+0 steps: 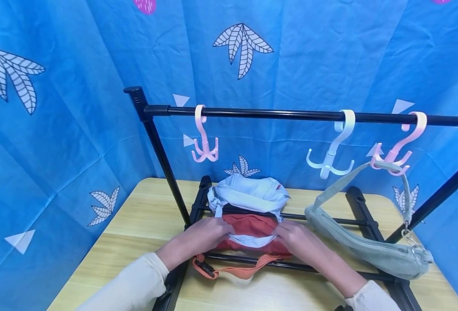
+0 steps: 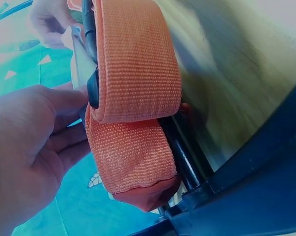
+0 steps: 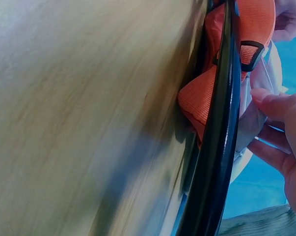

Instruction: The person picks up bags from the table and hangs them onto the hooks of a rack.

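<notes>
A red waist bag (image 1: 250, 222) lies across the lower bars of a black rack, its top parted to show a pale lining (image 1: 252, 241). My left hand (image 1: 207, 235) pinches the left end of the opening. At the right end, my right hand (image 1: 299, 237) pinches the edge; the right wrist view shows thumb and fingers on the pale cloth (image 3: 255, 108). The bag's orange strap (image 2: 138, 64) loops toward me, with a black buckle (image 1: 205, 268) at its left. Just behind lies a pale blue bag (image 1: 252, 192).
Overhead, the rack's top bar (image 1: 271, 114) carries a pink hook (image 1: 203, 138) at left, a white hook (image 1: 330, 151) and another pink hook (image 1: 398, 149). A grey-green shoulder bag (image 1: 365, 242) hangs by its strap from the right pink hook, its body down by the rack's base.
</notes>
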Motion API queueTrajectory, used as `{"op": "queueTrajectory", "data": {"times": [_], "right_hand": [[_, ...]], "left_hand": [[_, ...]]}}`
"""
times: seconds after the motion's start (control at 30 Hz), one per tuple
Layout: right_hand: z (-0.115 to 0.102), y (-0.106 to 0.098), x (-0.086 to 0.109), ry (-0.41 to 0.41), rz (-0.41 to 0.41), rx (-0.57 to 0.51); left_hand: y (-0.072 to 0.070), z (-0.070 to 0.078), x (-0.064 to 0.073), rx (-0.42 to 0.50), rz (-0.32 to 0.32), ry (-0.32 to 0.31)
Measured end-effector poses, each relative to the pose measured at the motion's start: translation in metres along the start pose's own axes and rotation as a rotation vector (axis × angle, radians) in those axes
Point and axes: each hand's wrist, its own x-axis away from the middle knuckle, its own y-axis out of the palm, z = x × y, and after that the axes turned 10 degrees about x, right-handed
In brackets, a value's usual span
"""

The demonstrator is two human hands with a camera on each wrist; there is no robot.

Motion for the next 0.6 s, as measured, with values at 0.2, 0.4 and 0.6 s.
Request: {"op": "queueTrajectory", "data": {"times": [0.2, 0.4, 0.6], "right_hand": [[0.002, 0.001, -0.002, 0.008, 0.062, -0.018], [0.003, -0.001, -0.002, 0.031, 0.077, -0.027], [0.002, -0.004, -0.004, 0.095, 0.127, -0.095]], "left_hand": [[-0.005, 0.002, -0.001, 0.020, 0.017, -0.019], [-0.009, 0.002, -0.001, 0.039, 0.030, -0.057], [-0.011, 0.001, -0.003, 0.056, 0.072, -0.076]]}}
